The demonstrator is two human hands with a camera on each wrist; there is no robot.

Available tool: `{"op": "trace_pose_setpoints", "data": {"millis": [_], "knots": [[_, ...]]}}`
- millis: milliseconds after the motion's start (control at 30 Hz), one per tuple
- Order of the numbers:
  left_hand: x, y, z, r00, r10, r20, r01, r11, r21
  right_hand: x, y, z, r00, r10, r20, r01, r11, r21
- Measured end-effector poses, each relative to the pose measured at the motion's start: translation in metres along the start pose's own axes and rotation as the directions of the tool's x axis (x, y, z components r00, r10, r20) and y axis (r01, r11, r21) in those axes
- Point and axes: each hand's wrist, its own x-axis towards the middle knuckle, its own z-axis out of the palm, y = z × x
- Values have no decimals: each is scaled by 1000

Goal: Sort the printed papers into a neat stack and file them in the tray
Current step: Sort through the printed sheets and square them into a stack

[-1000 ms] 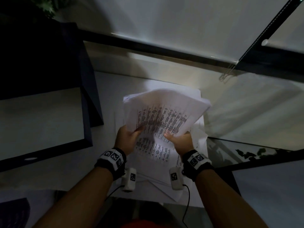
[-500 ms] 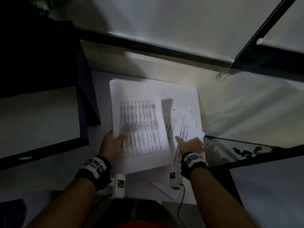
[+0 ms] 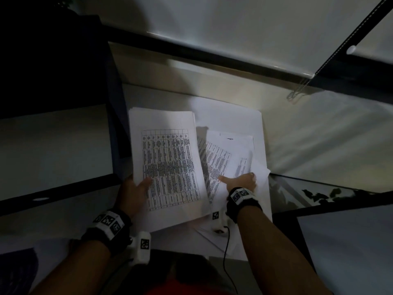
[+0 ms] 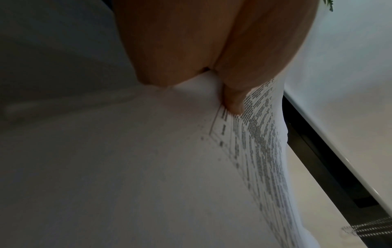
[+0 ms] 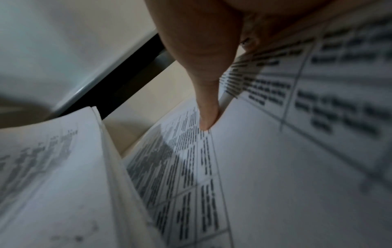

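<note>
A stack of printed papers (image 3: 168, 167), a table of text on its top page, is held at its near-left edge by my left hand (image 3: 140, 184), thumb on top and fingers hidden beneath. In the left wrist view the thumb (image 4: 233, 100) presses the stack (image 4: 148, 167). To the right, my right hand (image 3: 238, 178) pinches several loose printed sheets (image 3: 225, 158) that lie askew on a large white sheet (image 3: 229, 116). The right wrist view shows the thumb (image 5: 205, 100) on those sheets (image 5: 275, 151). I cannot make out a tray.
A dark-framed pale panel (image 3: 53, 145) lies to the left, another (image 3: 340, 241) at the near right. A black bar (image 3: 212, 58) runs along the back under a white blind, whose bead chain (image 3: 297, 92) hangs at right. A thin cable (image 3: 226, 241) trails from my right wrist.
Both hands held one fanned bundle a second ago. My right hand let go and dropped to the loose sheets at right, while my left hand carried the stack to the left.
</note>
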Motion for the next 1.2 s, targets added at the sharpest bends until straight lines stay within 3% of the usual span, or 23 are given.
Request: {"op": "trace_pose_setpoints", "data": {"millis": [333,467,633,767,933,1133,1200], "knots": [[0,1,-10,997,-69,-37,68,998,-11,-34,-25,11,998,-30,49,21,984,180],[2,-7,-11,997,-64,-49,63,998,-19,-49,-38,32,988,-106,113,96,991,90],[-2,-2,-17,996,-60,-60,61,998,3,-45,-43,36,987,-118,109,111,991,73],[-5,1,-22,997,-36,-68,36,999,-7,-46,-43,18,978,-209,-17,209,972,106],[-4,-5,-13,997,-46,-55,44,998,-40,-48,-45,-37,883,-428,-191,446,893,60],[1,1,11,996,-92,-1,92,996,4,-69,-62,-118,644,-628,-436,682,730,-44],[5,4,19,994,-108,7,108,994,17,-81,-72,-142,597,-642,-481,717,696,-40]]}}
